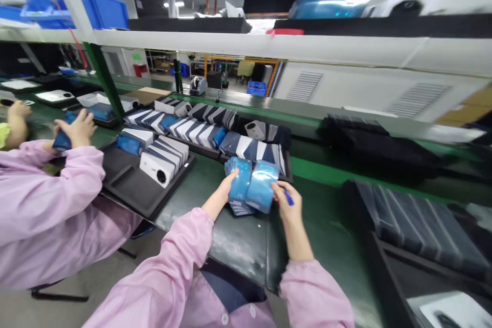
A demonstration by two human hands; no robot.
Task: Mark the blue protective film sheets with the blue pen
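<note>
Both hands grip a stack of blue film sheets (251,184) over the tabletop (238,241): left hand (225,192) steadying, right hand (286,205) pinching; phone trays (126,184) nearby remain mostly full.

Single head-worn view, looking forward and down from above wearer's chest. Close on green desk (238,236) at arm's reach; both hands near frame centre. Faces across desk toward shelf (269,43) and factory hall beyond. Co-worker's sleeve at left edge.

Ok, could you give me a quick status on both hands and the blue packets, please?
Left hand grips blue packets from the left. Right hand pinches the right packet. Stack stands on the green bench. Co-worker's hand well clear.
</note>
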